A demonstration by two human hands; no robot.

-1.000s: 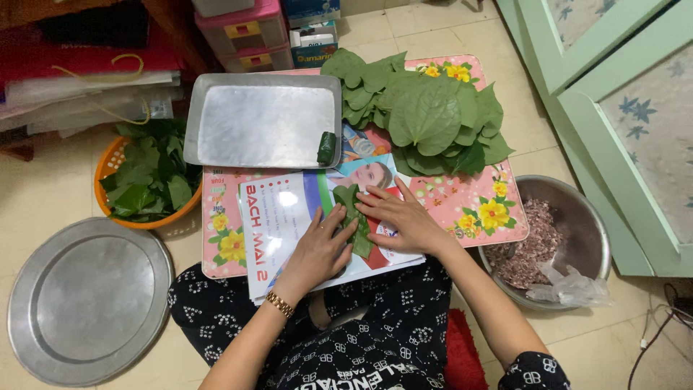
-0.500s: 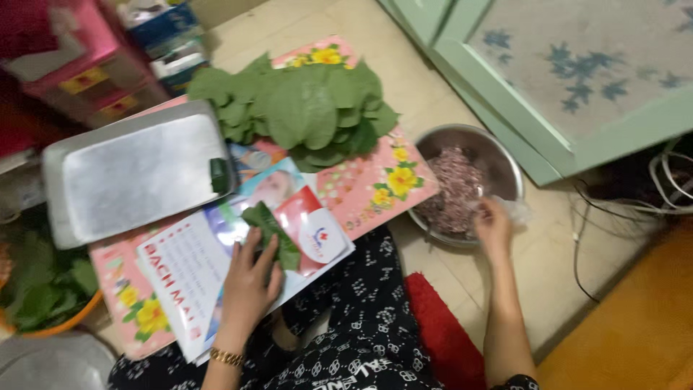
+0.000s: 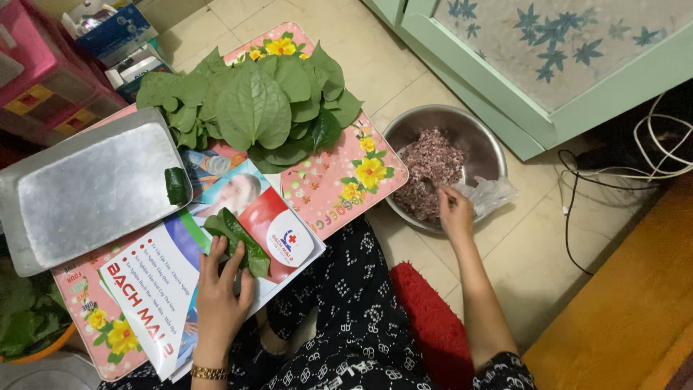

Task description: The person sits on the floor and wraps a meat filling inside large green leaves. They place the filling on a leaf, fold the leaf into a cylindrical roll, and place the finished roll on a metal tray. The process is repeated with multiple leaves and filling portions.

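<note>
The left hand (image 3: 220, 289) lies open, pinning a flat green leaf (image 3: 238, 231) on the glossy booklet (image 3: 180, 274), while the right hand (image 3: 455, 213), at three o'clock, pinches minced meat (image 3: 429, 162) in the steel bowl (image 3: 487, 141).

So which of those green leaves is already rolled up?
The small dark green roll lying alone on the metal tray. The leaf under the left hand and the leaf pile lie flat.
</note>
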